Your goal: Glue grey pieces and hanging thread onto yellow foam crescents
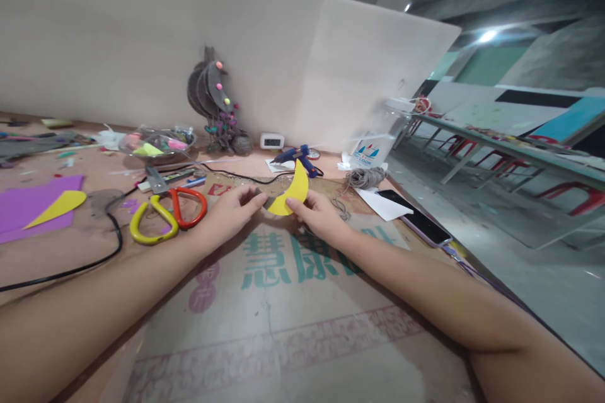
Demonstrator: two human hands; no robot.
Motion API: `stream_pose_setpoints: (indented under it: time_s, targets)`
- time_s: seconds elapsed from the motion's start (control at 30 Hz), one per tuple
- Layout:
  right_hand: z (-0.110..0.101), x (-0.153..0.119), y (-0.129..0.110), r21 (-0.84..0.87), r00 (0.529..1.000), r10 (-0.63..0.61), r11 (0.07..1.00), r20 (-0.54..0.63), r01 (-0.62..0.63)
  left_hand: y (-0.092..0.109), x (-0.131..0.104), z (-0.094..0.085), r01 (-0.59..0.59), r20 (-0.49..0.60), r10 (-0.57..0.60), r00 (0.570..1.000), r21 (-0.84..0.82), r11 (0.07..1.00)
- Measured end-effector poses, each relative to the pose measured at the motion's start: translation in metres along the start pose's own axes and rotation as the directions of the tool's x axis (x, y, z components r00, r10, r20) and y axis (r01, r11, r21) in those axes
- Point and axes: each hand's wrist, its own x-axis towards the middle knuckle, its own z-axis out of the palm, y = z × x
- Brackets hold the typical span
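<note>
My right hand (316,209) pinches a yellow crescent cutout (295,191) between thumb and fingers, one tip pointing up. Close beside it, my left hand (242,204) is closed on a small dark grey piece (269,200); most of that piece is hidden by the fingers and the crescent. Both hands are just above a printed cardboard sheet (283,334). To the left of my left hand lie scissors (174,217) with one yellow and one orange-red handle loop. Behind the hands, a blue glue gun (295,154) rests on the table.
Purple sheets (35,204) with a yellow cutout (61,206) lie left, near a black cable (116,233). At the back stand a bowl (158,145), a grey crescent decoration (210,97) and a small clock (272,141). Grey yarn (365,177), white paper (385,203) and a phone (420,220) are right.
</note>
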Motion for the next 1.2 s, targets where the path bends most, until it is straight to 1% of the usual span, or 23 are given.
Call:
stream_pose_setpoints:
  time_s: [0.07,0.17,0.23,0.3,0.33,0.4,0.5,0.57,0.63,0.73,0.83,1.03,1.2]
  targets:
    - [0.001,-0.001,-0.001,0.021,1.000,0.001,1.000,0.025,-0.001,-0.001,0.000,0.000,0.016,-0.001,-0.016,1.000,-0.025,1.000]
    - [0.003,-0.002,-0.003,0.062,0.996,-0.050,0.997,0.080,0.045,0.000,-0.001,0.001,0.065,-0.006,-0.067,0.998,-0.156,0.986]
    - [0.004,-0.002,-0.002,0.070,0.991,-0.114,0.992,0.064,0.109,0.000,-0.002,0.001,0.088,-0.002,-0.091,0.996,-0.230,0.969]
    - [0.004,-0.001,-0.001,0.083,0.990,-0.138,0.987,0.018,0.136,0.001,-0.002,0.002,0.095,0.005,-0.097,0.995,-0.253,0.963]
    - [0.004,-0.001,-0.001,0.100,0.992,-0.123,0.987,0.001,0.122,0.001,-0.002,0.002,0.095,0.010,-0.096,0.995,-0.246,0.964]
    - [0.003,0.000,-0.001,0.157,0.999,-0.050,0.986,0.010,0.048,0.003,-0.002,0.003,0.095,0.027,-0.091,0.995,-0.221,0.971]
    - [0.003,0.000,-0.003,0.213,0.996,0.048,0.975,0.080,-0.064,0.007,-0.002,0.002,0.076,0.045,-0.070,0.997,-0.157,0.985]
    - [0.003,-0.001,-0.005,0.185,0.991,0.073,0.978,0.111,-0.093,0.009,-0.002,0.001,0.050,0.041,-0.047,0.998,-0.090,0.995]
    - [0.002,-0.001,-0.006,0.120,0.993,0.062,0.990,0.104,-0.074,0.009,-0.001,0.000,0.032,0.043,-0.031,0.999,-0.040,0.999]
    - [0.000,0.002,-0.006,0.023,0.998,-0.031,0.999,0.055,0.030,0.007,0.000,-0.001,0.017,0.046,-0.016,0.999,-0.037,0.999]
    - [-0.001,0.004,-0.005,-0.017,0.995,-0.103,0.995,0.008,0.103,0.004,0.001,0.000,-0.004,0.047,0.005,0.999,-0.021,1.000]
    - [0.000,0.004,-0.005,-0.073,0.996,-0.085,0.994,-0.024,0.084,-0.001,0.002,0.000,-0.030,0.092,0.028,0.995,0.023,0.999]
    - [0.000,0.005,-0.003,-0.066,0.997,-0.068,0.996,-0.036,0.065,-0.004,0.001,0.000,-0.020,0.130,0.016,0.991,0.031,0.999]
